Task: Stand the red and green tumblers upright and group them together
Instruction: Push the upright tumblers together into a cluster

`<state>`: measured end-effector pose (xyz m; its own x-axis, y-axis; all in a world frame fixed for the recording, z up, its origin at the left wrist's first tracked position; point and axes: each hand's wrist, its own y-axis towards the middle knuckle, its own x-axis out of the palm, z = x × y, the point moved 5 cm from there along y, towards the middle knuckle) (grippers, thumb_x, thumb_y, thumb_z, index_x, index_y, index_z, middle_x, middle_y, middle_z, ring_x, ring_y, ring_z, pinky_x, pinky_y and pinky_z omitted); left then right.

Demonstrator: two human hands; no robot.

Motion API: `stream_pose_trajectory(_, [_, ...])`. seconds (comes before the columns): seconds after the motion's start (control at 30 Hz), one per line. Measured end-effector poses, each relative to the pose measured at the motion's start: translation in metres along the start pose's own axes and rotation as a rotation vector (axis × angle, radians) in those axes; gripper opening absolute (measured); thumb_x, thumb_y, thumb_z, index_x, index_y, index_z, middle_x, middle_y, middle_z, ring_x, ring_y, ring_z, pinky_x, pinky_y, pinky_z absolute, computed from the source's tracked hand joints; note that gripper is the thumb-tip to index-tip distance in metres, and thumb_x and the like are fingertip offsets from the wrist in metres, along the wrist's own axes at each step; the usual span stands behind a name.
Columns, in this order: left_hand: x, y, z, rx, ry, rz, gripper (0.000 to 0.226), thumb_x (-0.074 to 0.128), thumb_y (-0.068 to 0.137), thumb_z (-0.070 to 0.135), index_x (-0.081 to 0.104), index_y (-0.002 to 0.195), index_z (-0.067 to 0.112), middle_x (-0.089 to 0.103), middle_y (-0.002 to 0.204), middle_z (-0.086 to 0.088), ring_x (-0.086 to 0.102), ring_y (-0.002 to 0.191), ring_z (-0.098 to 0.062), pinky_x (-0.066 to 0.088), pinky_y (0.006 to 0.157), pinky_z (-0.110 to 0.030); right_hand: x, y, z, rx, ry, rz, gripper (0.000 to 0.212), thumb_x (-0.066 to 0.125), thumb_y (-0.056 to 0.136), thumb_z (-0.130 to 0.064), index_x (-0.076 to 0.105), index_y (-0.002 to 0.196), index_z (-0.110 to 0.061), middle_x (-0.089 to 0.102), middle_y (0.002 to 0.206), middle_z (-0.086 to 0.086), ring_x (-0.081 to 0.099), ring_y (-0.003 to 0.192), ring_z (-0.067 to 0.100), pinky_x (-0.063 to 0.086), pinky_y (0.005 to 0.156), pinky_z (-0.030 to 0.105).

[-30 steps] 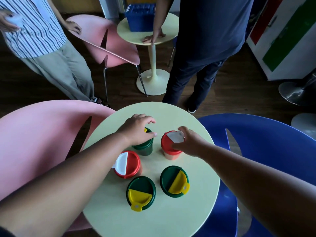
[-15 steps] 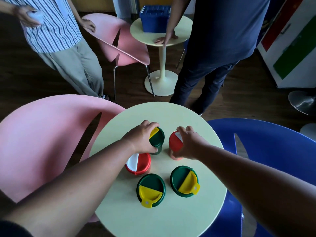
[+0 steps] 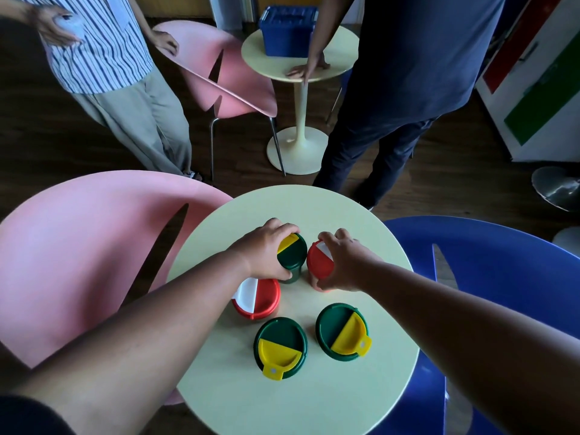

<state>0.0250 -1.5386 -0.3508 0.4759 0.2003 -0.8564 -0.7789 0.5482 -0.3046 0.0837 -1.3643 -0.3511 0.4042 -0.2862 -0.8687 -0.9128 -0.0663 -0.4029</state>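
Note:
Several lidded tumblers stand on a round pale-yellow table (image 3: 361,400). My left hand (image 3: 263,249) grips a green tumbler with a yellow flap (image 3: 292,256), which leans to the right. My right hand (image 3: 343,263) holds a red tumbler with a white flap (image 3: 318,262), which leans to the left, almost touching the green one. Another red tumbler (image 3: 257,298) stands upright under my left wrist. Two green tumblers (image 3: 280,346) (image 3: 342,332) stand upright nearer me.
A pink chair (image 3: 78,252) is at the left and a blue chair (image 3: 502,277) at the right of the table. Two people stand beyond it, by a second small table (image 3: 335,62) with a blue box (image 3: 287,29) and another pink chair (image 3: 219,73).
Both hands have closed around the sides of their tumblers and drawn them toward each other. The two lids now tilt inward. The view has shifted slightly.

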Motion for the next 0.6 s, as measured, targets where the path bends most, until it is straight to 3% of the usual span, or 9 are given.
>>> stream_pose_trajectory(0.2, [0.003,-0.004,-0.004,-0.032,-0.032,-0.034,0.102,0.082,0.063,0.050,0.027,0.148,0.043,0.030,0.148,0.006,0.043,0.133,-0.018,0.044,0.104,-0.038,0.000,0.000,0.000,0.006,-0.031,-0.023,0.108,0.082,0.058,-0.056,0.025,0.146,-0.031,0.039,0.132,0.007,0.055,0.110,0.031,0.057,0.079,0.045])
stream_pose_trajectory(0.3, [-0.004,-0.016,-0.005,-0.039,-0.016,0.089,0.095,0.075,0.070,0.056,0.026,0.149,0.038,0.030,0.150,0.003,0.038,0.137,-0.022,0.043,0.106,-0.042,-0.004,-0.004,0.001,0.027,-0.022,-0.039,0.114,0.080,0.061,-0.062,0.017,0.151,-0.031,0.033,0.141,0.008,0.048,0.121,0.032,0.055,0.085,0.046])
stream_pose_trajectory(0.43, [-0.008,-0.050,-0.011,-0.010,-0.035,0.336,0.074,0.075,0.076,0.051,0.043,0.136,0.023,0.048,0.133,-0.002,0.049,0.125,-0.023,0.048,0.098,-0.039,-0.026,-0.024,-0.005,-0.051,-0.004,0.152,0.090,0.074,0.073,-0.056,0.031,0.146,-0.026,0.033,0.144,0.007,0.037,0.130,0.028,0.047,0.098,0.044])
stream_pose_trajectory(0.5, [-0.002,-0.067,-0.016,-0.017,-0.064,0.332,0.073,0.070,0.074,0.057,0.045,0.132,0.021,0.051,0.131,-0.001,0.050,0.123,-0.022,0.048,0.096,-0.037,-0.030,-0.039,-0.008,-0.127,0.043,0.212,0.073,0.070,0.075,-0.056,0.043,0.136,-0.026,0.041,0.135,0.003,0.039,0.125,0.024,0.045,0.097,0.040])
stream_pose_trajectory(0.6, [0.010,-0.086,-0.020,-0.050,-0.033,0.217,0.077,0.064,0.069,0.065,0.044,0.132,0.025,0.050,0.135,0.003,0.048,0.125,-0.019,0.046,0.099,-0.034,-0.019,-0.060,-0.006,-0.166,0.018,0.107,0.053,0.065,0.079,-0.059,0.052,0.119,-0.027,0.054,0.120,-0.002,0.051,0.109,0.020,0.049,0.087,0.036])
